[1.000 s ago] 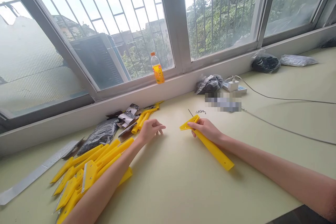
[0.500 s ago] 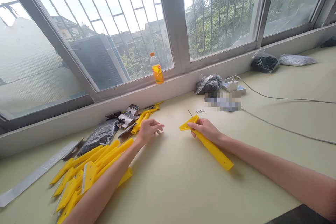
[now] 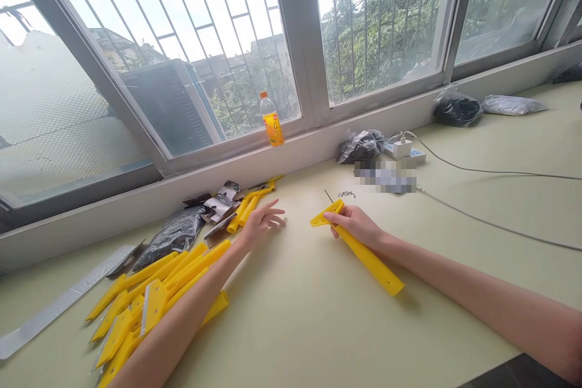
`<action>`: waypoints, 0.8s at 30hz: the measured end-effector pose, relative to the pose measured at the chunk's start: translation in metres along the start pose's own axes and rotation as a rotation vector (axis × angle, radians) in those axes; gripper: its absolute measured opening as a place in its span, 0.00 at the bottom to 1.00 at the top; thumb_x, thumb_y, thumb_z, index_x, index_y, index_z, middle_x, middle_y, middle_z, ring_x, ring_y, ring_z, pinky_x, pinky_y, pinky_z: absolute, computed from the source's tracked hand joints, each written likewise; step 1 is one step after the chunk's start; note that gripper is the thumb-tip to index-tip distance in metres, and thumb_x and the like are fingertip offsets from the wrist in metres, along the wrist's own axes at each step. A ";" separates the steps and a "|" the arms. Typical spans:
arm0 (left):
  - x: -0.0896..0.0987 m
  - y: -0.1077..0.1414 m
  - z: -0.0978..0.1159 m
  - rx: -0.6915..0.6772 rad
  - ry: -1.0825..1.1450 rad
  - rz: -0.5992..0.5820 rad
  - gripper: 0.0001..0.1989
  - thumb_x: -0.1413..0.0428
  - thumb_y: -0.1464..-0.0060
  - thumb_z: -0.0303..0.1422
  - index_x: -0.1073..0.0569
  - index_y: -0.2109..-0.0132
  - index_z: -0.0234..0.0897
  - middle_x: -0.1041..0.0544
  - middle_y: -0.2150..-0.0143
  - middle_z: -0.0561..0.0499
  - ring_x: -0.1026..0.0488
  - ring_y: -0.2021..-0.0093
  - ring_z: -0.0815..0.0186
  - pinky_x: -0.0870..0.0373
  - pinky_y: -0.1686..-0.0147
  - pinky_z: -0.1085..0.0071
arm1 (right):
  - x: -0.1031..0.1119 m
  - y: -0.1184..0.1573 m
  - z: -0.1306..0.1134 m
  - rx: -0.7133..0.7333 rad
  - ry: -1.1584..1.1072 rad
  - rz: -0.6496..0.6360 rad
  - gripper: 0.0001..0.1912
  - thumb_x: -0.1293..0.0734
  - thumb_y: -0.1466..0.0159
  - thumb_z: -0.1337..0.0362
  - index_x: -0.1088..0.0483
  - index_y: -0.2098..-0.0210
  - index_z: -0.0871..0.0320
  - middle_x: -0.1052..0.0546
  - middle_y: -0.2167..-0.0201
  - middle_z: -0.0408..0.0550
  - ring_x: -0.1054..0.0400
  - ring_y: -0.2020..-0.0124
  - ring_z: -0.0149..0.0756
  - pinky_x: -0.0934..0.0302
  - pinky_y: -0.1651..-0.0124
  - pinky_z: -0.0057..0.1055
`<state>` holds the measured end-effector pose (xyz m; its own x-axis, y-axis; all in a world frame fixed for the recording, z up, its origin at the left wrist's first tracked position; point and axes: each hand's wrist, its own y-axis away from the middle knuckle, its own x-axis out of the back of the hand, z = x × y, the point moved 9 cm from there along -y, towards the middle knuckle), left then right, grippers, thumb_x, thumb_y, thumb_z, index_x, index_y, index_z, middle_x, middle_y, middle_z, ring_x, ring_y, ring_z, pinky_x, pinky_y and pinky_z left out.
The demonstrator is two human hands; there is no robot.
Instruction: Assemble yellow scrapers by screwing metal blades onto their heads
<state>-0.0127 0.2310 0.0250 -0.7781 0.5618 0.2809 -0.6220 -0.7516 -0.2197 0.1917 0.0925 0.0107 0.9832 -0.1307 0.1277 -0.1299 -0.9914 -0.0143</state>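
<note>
And there it was, the yellow scraper [image 3: 370, 259], held over the middle of the worktop [image 3: 291, 321], its flared head pointing toward the window [image 3: 382, 18] and its long handle slanting back toward the person. The fingers hid part of its neck, and whether a blade sat in that head was hard to make out. The right hand [image 3: 357, 224] had it, clamped around the neck just below the head, thumb laid across the top, the other fingers curled mostly out of sight underneath. Just beyond the head, a thin dark rod [image 3: 328, 196] poked up, its lower end lost behind the yellow plastic, and beside it lay a scatter of small shiny pieces [image 3: 346, 193], too tiny to name. Over to the left hand [image 3: 261, 227]: open, fingers apart and reaching toward the right, close to the yellow handles [image 3: 248, 209] near the sill; whether its fingertips brushed the worktop, one could not tell. The left forearm cut right across the pile of yellow scrapers [image 3: 154, 300], covering several of them, and the lowest ran off the bottom edge. Behind that pile sat a black plastic bag [image 3: 173, 233], and a long pale strip [image 3: 63, 303] stretched out at far left. A pixelated patch [image 3: 386, 179] masked something near the white plug [image 3: 402, 147], while an orange-capped bottle [image 3: 273, 124] stood on the sill.
</note>
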 end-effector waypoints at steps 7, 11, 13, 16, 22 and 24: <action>0.002 0.003 -0.004 0.108 -0.048 -0.002 0.35 0.31 0.53 0.37 0.29 0.40 0.27 0.17 0.60 0.35 0.18 0.63 0.54 0.19 0.67 0.61 | 0.000 0.003 -0.005 -0.011 0.024 -0.001 0.24 0.34 0.38 0.47 0.33 0.80 0.59 0.31 0.81 0.43 0.45 0.81 0.27 0.51 0.74 0.31; 0.003 0.001 -0.001 0.064 -0.082 0.028 0.25 0.34 0.49 0.43 0.24 0.50 0.28 0.18 0.62 0.38 0.18 0.64 0.56 0.18 0.65 0.61 | 0.000 0.003 -0.004 -0.015 0.027 0.003 0.25 0.34 0.38 0.46 0.33 0.81 0.59 0.31 0.81 0.43 0.46 0.81 0.26 0.51 0.74 0.31; 0.003 0.001 0.001 0.040 -0.106 0.040 0.24 0.39 0.45 0.46 0.24 0.51 0.29 0.19 0.64 0.40 0.18 0.65 0.57 0.19 0.65 0.62 | 0.000 0.003 -0.004 -0.013 0.028 0.005 0.25 0.33 0.38 0.46 0.33 0.81 0.59 0.31 0.81 0.43 0.46 0.81 0.27 0.52 0.75 0.31; 0.002 0.003 0.007 0.022 -0.174 0.042 0.23 0.45 0.40 0.47 0.25 0.48 0.31 0.21 0.70 0.45 0.19 0.71 0.60 0.22 0.70 0.64 | 0.000 0.003 -0.003 -0.010 0.026 0.005 0.25 0.33 0.39 0.45 0.33 0.80 0.59 0.31 0.81 0.44 0.47 0.81 0.27 0.52 0.75 0.31; 0.013 0.007 0.030 -0.076 -0.482 0.181 0.16 0.50 0.36 0.43 0.24 0.54 0.39 0.34 0.83 0.58 0.37 0.84 0.70 0.40 0.76 0.71 | 0.001 -0.001 0.004 -0.002 0.008 -0.008 0.23 0.33 0.39 0.45 0.31 0.77 0.59 0.28 0.79 0.46 0.44 0.79 0.29 0.49 0.73 0.30; 0.016 0.008 0.033 -0.086 -0.560 0.222 0.15 0.50 0.36 0.44 0.24 0.56 0.40 0.39 0.85 0.59 0.41 0.84 0.70 0.44 0.76 0.72 | 0.000 -0.003 0.006 0.004 0.000 -0.013 0.22 0.33 0.38 0.46 0.31 0.76 0.59 0.27 0.78 0.46 0.43 0.79 0.29 0.48 0.72 0.31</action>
<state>-0.0271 0.2220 0.0582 -0.7399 0.1105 0.6636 -0.4734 -0.7863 -0.3969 0.1933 0.0953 0.0050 0.9848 -0.1174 0.1283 -0.1163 -0.9931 -0.0161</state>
